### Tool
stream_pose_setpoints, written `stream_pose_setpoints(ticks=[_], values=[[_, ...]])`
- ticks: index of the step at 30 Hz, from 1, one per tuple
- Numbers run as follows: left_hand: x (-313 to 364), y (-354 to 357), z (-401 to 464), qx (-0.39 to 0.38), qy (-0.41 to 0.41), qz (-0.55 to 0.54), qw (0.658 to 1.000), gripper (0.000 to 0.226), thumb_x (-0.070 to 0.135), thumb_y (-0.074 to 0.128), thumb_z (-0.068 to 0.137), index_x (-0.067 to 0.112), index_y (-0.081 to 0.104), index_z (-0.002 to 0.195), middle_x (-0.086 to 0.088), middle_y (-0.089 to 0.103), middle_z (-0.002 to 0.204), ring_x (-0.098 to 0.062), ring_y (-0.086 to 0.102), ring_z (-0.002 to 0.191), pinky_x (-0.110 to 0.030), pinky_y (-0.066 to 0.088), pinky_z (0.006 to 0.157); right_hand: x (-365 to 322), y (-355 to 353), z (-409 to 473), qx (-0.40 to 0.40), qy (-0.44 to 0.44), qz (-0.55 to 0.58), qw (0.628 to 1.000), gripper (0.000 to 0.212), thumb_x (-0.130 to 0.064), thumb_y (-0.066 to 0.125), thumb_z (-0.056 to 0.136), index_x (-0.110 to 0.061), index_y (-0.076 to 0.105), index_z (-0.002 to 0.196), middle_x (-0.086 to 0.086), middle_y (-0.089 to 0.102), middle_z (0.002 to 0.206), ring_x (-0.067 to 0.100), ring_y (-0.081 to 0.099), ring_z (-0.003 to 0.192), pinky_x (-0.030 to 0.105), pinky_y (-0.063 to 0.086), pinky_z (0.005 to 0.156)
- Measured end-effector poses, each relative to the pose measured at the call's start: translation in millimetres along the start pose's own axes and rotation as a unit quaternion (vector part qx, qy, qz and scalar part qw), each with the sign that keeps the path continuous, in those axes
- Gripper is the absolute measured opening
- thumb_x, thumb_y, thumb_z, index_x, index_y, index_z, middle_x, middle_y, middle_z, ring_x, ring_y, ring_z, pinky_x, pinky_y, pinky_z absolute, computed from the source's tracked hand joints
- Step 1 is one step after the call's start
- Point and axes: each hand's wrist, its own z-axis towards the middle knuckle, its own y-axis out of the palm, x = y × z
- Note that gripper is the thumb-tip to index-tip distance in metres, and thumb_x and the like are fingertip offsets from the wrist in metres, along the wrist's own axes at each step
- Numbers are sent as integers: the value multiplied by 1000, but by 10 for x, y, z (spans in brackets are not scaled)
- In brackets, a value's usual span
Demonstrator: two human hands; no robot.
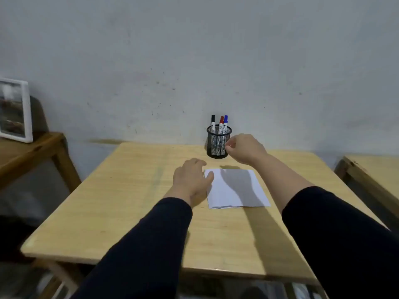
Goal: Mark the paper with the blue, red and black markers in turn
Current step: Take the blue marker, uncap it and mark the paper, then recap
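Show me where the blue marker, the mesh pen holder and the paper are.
blue marker (225,119), head view, on its blue cap.
mesh pen holder (218,145), head view, on its front wall.
paper (235,188), head view, on its bare middle.

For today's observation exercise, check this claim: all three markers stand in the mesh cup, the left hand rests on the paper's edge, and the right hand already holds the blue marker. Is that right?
Not quite. In the head view the right hand holds nothing; it is beside the mesh cup, and the blue marker is in the cup with the red marker and black marker. The left hand does rest on the paper's edge.
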Motion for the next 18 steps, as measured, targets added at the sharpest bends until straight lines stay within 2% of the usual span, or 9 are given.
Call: stream_pose_setpoints(ticks=[2,5,8,10,13,16,18], values=[[-80,122,-26,-26,-5,-9,1000,58,50,40,91,23,36,142,4,29,155,-14,18,146,-45,17,118,55,47,91,8,22,21,1000,26,-21,50,88,-17,73,101,4,71,108,27,64,101,37,54,85],[-255,318,-2,-52,-16,5,998,70,61,35,89,23,27,147,6,14,161,-11,-1,149,-51,0,120,112,106,288,42,52,54,996,27,-22,50,91,-22,71,108,3,69,114,26,63,105,34,51,84],[-316,359,74,-50,-10,35,998,76,67,32,86,24,23,148,8,10,161,-10,-3,149,-52,-4,119,178,128,610,87,75,100,988,27,-21,50,92,-21,70,111,3,70,116,24,64,106,32,50,83],[-330,389,87,-55,-7,47,997,76,67,33,85,27,22,148,10,8,161,-8,-4,149,-52,-5,119,209,180,830,87,95,124,984,29,-23,52,93,-18,68,116,3,69,119,23,62,109,28,46,83],[-321,402,108,-51,-12,46,998,75,67,35,84,30,21,148,12,7,161,-6,-5,148,-51,-6,119,238,273,1103,62,114,183,974,33,-24,54,93,-11,65,121,8,66,124,24,59,114,29,45,90],[-315,396,130,-48,-17,44,998,76,67,37,83,31,21,147,14,7,161,-5,-6,148,-50,-7,119,241,357,1269,51,132,253,957,25,-23,56,94,-7,69,110,9,68,116,23,61,100,32,47,88],[-317,406,135,-46,-18,43,998,76,68,37,82,31,21,147,14,7,161,-4,-6,148,-50,-6,119,244,423,1342,60,143,288,945,22,-23,61,92,-12,69,109,5,68,109,15,57,89,27,45,79]])
